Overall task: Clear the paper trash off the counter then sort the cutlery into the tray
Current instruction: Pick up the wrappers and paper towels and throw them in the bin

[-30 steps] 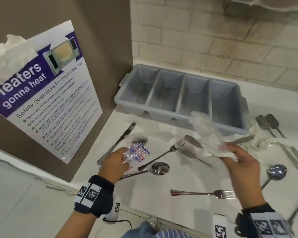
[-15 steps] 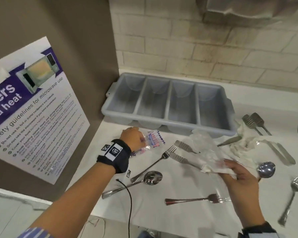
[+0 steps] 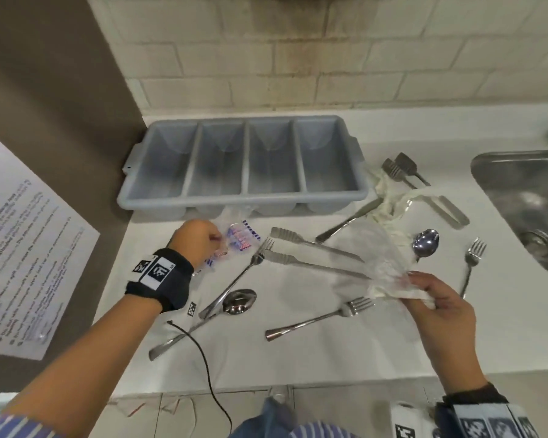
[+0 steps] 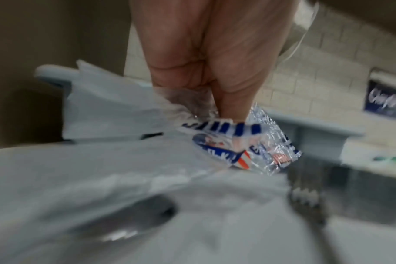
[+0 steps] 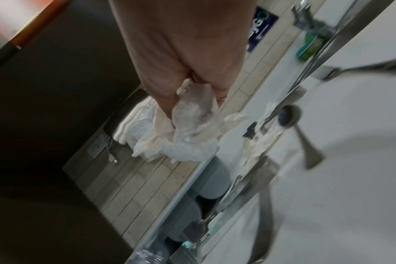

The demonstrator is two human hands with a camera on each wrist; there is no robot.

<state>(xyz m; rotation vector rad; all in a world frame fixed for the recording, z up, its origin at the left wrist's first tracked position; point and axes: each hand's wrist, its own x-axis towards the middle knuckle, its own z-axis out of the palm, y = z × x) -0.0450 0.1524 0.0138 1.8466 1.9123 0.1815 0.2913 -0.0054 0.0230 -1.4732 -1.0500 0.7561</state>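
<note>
My left hand (image 3: 200, 238) grips a clear plastic wrapper (image 3: 241, 240) with blue and red print (image 4: 260, 150), just in front of the grey four-slot cutlery tray (image 3: 244, 197). My right hand (image 3: 437, 298) holds a crumpled white paper napkin (image 3: 389, 273) (image 5: 188, 135) low over the counter, right of centre. Another crumpled napkin (image 3: 393, 203) lies by the tray's right end, tangled with cutlery. Forks (image 3: 317, 320), spoons (image 3: 238, 301) and knives (image 3: 310, 263) are scattered over the white counter (image 3: 298, 358). All tray slots look empty.
A steel sink (image 3: 529, 200) sits at the right edge. A brown wall panel with a printed poster (image 3: 29, 263) bounds the left side. A tiled wall (image 3: 298, 58) is behind the tray. A thin black cable (image 3: 203, 358) hangs over the counter's front edge.
My left hand moved forward with the wrapper, from near the spoon up to the tray's front edge. My right hand, still holding the napkin, stayed low over the counter. The view swung right, revealing the sink.
</note>
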